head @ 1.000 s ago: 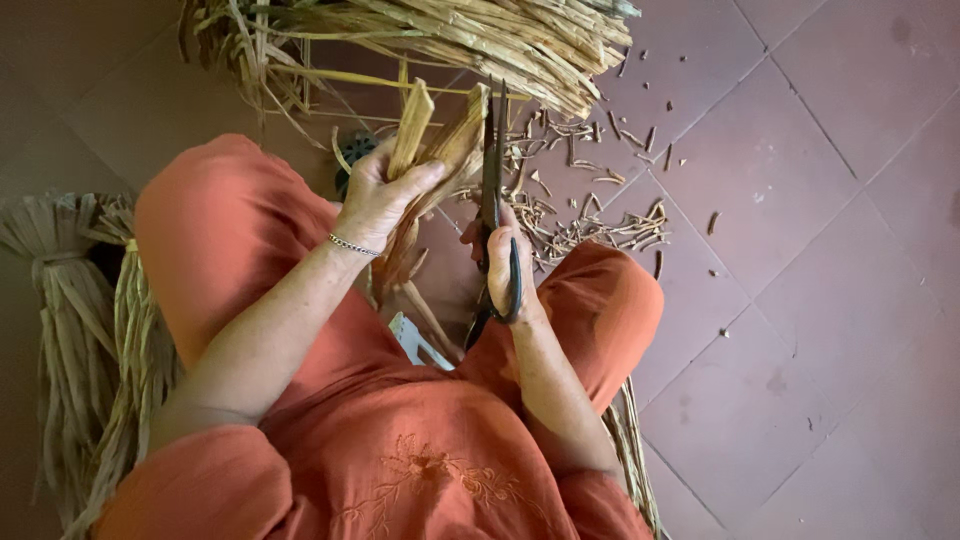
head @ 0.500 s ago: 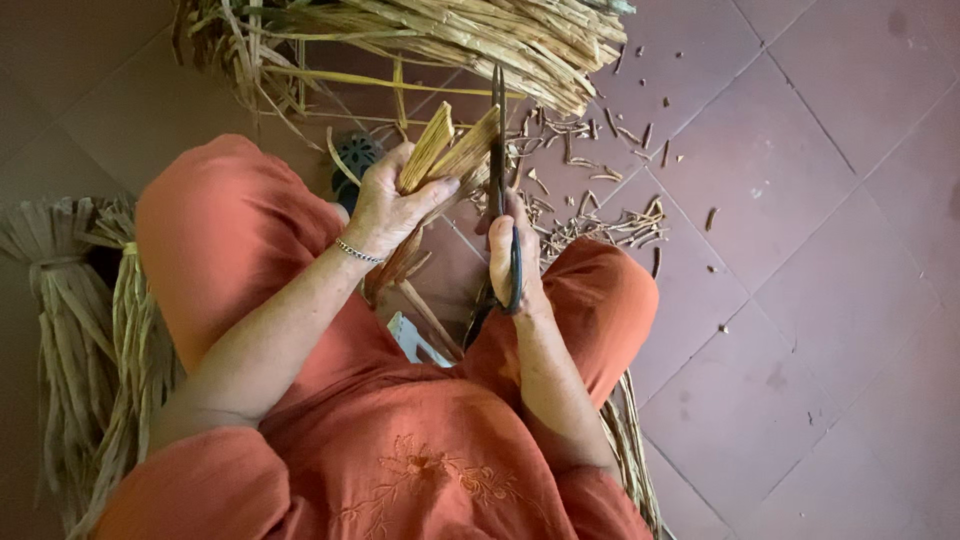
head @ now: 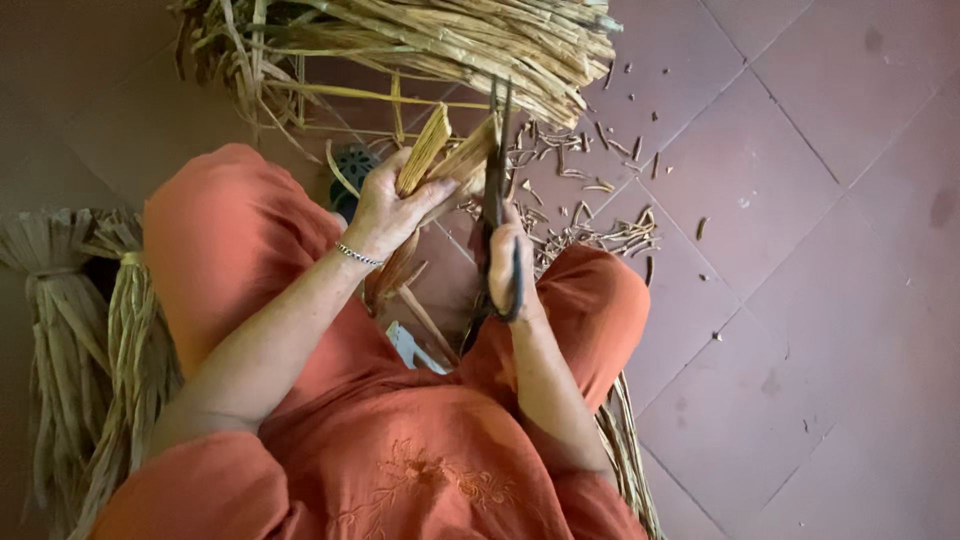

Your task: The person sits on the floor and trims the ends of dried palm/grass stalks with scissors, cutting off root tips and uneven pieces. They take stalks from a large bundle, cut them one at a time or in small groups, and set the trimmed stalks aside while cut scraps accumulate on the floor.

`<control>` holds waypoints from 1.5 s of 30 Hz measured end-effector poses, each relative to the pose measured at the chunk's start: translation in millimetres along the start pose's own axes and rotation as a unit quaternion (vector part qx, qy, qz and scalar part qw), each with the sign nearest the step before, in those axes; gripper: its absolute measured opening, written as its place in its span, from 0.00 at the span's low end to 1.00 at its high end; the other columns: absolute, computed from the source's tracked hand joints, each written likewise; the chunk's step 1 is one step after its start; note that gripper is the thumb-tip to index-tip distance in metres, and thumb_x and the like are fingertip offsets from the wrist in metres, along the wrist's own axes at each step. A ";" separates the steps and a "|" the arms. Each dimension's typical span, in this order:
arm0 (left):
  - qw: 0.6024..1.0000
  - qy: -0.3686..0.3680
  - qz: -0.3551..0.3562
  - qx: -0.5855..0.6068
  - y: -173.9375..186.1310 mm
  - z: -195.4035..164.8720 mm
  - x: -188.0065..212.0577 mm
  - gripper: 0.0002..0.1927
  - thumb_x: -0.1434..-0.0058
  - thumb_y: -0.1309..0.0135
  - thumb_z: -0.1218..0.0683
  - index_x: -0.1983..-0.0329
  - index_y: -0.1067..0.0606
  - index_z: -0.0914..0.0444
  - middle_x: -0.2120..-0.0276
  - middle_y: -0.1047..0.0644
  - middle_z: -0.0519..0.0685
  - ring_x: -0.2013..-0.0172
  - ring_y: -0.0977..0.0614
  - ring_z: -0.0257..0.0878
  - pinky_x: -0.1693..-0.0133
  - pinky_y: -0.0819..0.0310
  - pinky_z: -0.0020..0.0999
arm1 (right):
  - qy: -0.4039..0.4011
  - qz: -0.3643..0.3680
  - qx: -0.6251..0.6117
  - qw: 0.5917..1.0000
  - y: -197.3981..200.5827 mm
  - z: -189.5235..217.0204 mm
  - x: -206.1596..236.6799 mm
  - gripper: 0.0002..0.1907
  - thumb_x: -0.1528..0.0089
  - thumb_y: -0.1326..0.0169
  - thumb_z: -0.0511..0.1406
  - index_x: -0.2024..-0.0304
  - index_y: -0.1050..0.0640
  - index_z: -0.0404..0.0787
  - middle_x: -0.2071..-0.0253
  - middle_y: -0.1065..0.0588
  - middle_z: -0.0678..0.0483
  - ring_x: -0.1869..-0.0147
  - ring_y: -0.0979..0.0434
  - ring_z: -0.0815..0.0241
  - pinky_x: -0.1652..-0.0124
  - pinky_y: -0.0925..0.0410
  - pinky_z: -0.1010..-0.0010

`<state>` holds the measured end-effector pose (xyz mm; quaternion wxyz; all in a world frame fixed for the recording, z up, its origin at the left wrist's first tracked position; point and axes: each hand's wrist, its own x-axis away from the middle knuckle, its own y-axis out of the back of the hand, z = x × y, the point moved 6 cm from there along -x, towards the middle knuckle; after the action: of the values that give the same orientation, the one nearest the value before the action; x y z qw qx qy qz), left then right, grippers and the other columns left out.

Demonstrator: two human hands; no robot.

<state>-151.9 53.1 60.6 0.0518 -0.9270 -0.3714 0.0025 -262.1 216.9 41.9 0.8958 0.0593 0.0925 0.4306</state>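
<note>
The left hand [head: 390, 210] was closed around a short bundle of dried reed strips [head: 440, 155], thumb pressed across the stems, the cut ends fanning upward and away from the person. A thin bracelet [head: 358, 255] sat at that wrist. The right hand [head: 508, 270] was wrapped through the handles of a pair of dark scissors [head: 497, 180], fingers curled shut on them; the blades pointed away from the body and stood nearly together, just right of the held bundle and touching or almost touching it, which of the two could not be told. Both hands were held above the lap, between knees clad in orange cloth [head: 220, 240].

On the far side lay a large sheaf of reeds [head: 470, 40] across the tiled floor [head: 800, 300]. Short trimmings [head: 590, 210] were scattered on the tiles right of the scissors. At the left edge stood tied bundles of pale straw [head: 90, 330]. A dark round object [head: 352, 165] showed behind the left hand, too hidden to identify.
</note>
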 end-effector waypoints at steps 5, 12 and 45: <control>0.999 0.035 0.022 -0.023 -2.1 0.0 1.0 0.17 0.32 0.45 0.47 0.51 0.32 0.62 0.68 0.24 0.46 0.77 0.24 0.31 0.79 0.26 0.25 | -0.109 -0.037 -0.300 0.947 5.2 -31.6 -11.0 0.44 0.27 0.69 0.64 0.55 0.24 0.30 0.66 0.23 0.55 0.66 0.26 0.64 0.65 0.35 0.73; 0.992 -0.016 0.120 -0.039 -34.0 1.9 8.8 0.20 0.24 0.60 0.41 0.46 0.37 0.62 0.60 0.30 0.49 0.65 0.22 0.33 0.70 0.22 0.30 | -0.041 -0.130 -0.180 0.974 19.2 -4.9 -17.6 0.20 0.35 0.38 0.34 0.42 0.26 0.35 0.58 0.25 0.57 0.60 0.26 0.68 0.60 0.31 0.77; 0.978 -0.132 -0.005 -0.164 -33.6 -16.0 21.9 0.07 0.25 0.47 0.54 0.57 0.25 0.63 0.71 0.23 0.50 0.70 0.23 0.36 0.68 0.29 0.32 | -0.003 -0.136 -0.251 0.958 22.8 30.8 -24.2 0.30 0.40 0.35 0.28 0.37 0.30 0.33 0.50 0.23 0.52 0.49 0.22 0.62 0.49 0.27 0.71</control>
<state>-158.5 90.8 80.6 -0.1503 -0.9125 -0.3751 0.0633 -287.6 211.3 79.0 0.9324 -0.1791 -0.0141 0.3135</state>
